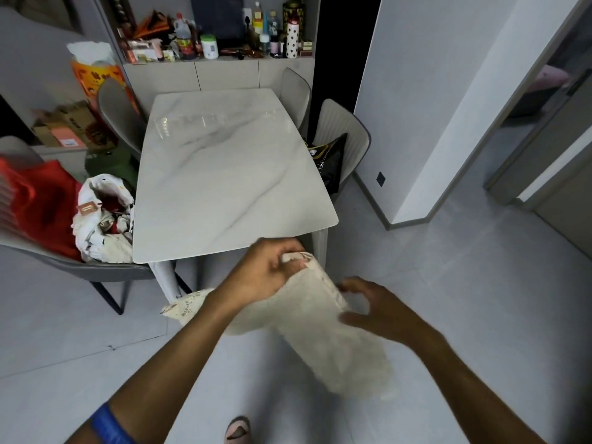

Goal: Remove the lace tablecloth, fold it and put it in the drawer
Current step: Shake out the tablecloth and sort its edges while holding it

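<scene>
The cream lace tablecloth (315, 318) is off the table and bunched into a long folded bundle in the air, below the table's near right corner. My left hand (267, 270) grips its upper end. My right hand (376, 307) holds its right side, fingers curled onto the cloth. A lacy corner of the cloth (185, 304) hangs out to the left under my left forearm. The lower part of the cloth is blurred. No drawer can be made out for certain.
The white marble table (224, 174) stands bare ahead. Grey chairs (344, 139) surround it; the left one (105, 270) holds a red cloth and a white bag. A cabinet (224, 75) with bottles stands behind. A wall corner (413, 123) and doorway are on the right.
</scene>
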Demonstrator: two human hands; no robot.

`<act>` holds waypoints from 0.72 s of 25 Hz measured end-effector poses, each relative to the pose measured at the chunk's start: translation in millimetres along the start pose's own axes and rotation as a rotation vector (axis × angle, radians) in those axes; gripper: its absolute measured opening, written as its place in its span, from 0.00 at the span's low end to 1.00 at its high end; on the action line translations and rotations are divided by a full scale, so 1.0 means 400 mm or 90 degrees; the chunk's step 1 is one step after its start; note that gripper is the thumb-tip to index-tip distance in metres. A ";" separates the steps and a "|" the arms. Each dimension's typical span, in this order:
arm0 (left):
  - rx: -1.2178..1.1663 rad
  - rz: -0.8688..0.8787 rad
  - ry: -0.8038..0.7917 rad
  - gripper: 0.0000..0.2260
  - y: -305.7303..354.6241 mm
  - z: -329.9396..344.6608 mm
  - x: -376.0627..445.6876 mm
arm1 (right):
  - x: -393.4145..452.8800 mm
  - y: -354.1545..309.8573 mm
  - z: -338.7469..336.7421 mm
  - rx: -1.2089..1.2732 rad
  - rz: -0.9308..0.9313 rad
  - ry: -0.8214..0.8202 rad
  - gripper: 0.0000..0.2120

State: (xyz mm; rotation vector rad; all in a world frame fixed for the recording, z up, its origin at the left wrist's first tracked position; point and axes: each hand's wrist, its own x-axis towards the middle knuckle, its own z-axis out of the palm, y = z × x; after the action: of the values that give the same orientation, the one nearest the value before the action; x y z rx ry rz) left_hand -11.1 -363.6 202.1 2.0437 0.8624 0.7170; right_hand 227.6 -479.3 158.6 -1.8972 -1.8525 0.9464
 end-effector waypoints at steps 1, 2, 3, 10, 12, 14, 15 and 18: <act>0.064 0.029 -0.032 0.02 0.016 0.021 0.004 | 0.019 -0.059 0.020 0.071 -0.030 0.041 0.17; 0.094 0.043 -0.046 0.03 0.027 0.038 0.005 | 0.042 -0.108 0.038 0.141 -0.062 0.093 0.12; 0.079 0.041 -0.043 0.02 0.033 0.044 0.006 | 0.063 -0.146 0.046 0.191 -0.082 0.137 0.05; 0.152 -0.163 -0.148 0.10 -0.147 -0.086 -0.123 | 0.084 -0.159 -0.038 0.510 -0.013 0.223 0.04; 0.065 -0.249 -0.132 0.06 -0.222 -0.111 -0.183 | 0.099 -0.157 -0.067 0.540 -0.014 0.240 0.06; -0.082 -0.329 -0.074 0.05 -0.268 -0.132 -0.217 | 0.112 -0.157 -0.090 0.548 -0.030 0.237 0.07; -0.149 -0.351 -0.037 0.06 -0.281 -0.141 -0.225 | 0.118 -0.157 -0.098 0.549 -0.040 0.233 0.07; -0.340 -0.424 0.139 0.13 -0.298 -0.152 -0.226 | 0.133 -0.161 -0.111 0.557 -0.057 0.222 0.06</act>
State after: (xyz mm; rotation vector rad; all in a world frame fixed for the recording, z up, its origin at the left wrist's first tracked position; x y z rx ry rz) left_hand -149.0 -351.6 118.7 1.1218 1.2320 0.6931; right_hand 204.6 -411.5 220.1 -1.3059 -1.0420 1.0660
